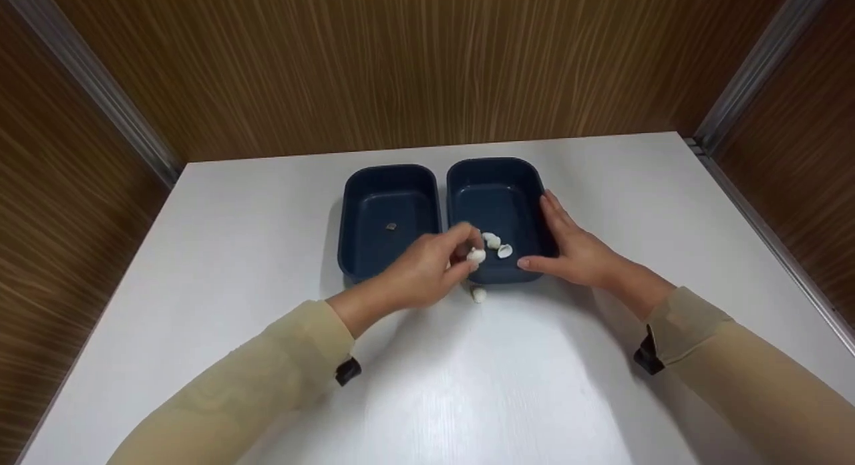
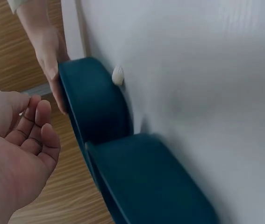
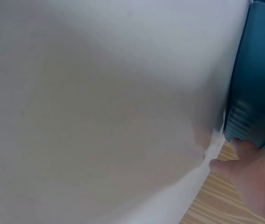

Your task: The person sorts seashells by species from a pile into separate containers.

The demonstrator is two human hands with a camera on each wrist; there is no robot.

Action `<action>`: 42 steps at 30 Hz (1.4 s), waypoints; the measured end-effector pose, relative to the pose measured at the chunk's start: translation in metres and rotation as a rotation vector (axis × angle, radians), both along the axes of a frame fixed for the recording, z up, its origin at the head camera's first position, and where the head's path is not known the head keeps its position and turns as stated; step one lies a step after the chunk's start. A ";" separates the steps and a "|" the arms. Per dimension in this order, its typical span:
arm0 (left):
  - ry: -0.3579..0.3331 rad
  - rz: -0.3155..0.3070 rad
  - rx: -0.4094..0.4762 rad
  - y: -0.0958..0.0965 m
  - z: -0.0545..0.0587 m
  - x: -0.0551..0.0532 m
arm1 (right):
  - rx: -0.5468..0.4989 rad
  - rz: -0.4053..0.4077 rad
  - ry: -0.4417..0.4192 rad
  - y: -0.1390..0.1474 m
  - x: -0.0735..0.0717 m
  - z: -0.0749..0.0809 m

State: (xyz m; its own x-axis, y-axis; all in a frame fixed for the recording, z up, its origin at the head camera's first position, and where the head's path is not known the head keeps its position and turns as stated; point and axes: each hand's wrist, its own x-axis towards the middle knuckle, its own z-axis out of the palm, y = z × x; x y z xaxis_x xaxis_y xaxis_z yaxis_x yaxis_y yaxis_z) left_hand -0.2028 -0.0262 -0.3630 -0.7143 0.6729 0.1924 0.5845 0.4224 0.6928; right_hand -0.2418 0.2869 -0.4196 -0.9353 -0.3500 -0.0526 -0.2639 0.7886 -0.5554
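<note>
My left hand (image 1: 424, 268) pinches a small white seashell (image 1: 476, 256) between thumb and fingertips, over the near left corner of the right-hand blue container (image 1: 497, 276). In that container lie two more white shells (image 1: 505, 251), close together near its front. My right hand (image 1: 581, 254) rests against the container's right side with fingers straight and the thumb at the near rim. Another pale shell (image 1: 478, 294) sits on the table just in front of the container; the left wrist view shows this shell (image 2: 118, 75) beside the blue wall.
A second blue container (image 1: 342, 241) stands close on the left, with a small brownish piece (image 1: 391, 226) on its floor. Both stand on a white table (image 1: 254, 231). A wood-grain panel (image 1: 427, 64) rises behind, with more panels at both sides.
</note>
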 end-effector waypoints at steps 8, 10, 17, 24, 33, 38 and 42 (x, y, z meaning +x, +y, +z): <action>0.011 0.047 -0.037 0.012 0.008 -0.029 | -0.008 0.004 0.016 0.001 0.004 -0.001; 0.009 0.052 -0.043 0.015 0.008 -0.035 | -0.009 0.006 0.018 0.000 0.005 -0.001; -0.043 0.099 -0.076 0.029 0.006 -0.056 | 0.001 0.005 0.003 -0.003 0.007 0.002; -0.083 0.151 -0.090 0.041 -0.002 -0.072 | 0.014 0.007 -0.003 -0.001 0.007 0.003; -0.082 0.188 -0.082 0.049 -0.007 -0.082 | 0.001 0.011 0.003 -0.001 0.006 0.004; -0.085 0.207 -0.073 0.048 -0.007 -0.082 | -0.004 0.020 0.007 -0.003 0.004 0.003; -0.084 0.212 -0.062 0.046 -0.007 -0.079 | -0.003 0.021 0.004 -0.003 0.003 0.002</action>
State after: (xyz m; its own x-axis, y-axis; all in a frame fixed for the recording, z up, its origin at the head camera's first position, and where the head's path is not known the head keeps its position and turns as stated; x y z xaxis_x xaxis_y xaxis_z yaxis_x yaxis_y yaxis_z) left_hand -0.2820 0.0197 -0.3698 -0.8526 0.5149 0.0893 0.4195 0.5724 0.7045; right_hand -0.2386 0.2838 -0.4173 -0.9279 -0.3697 -0.0477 -0.2827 0.7812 -0.5566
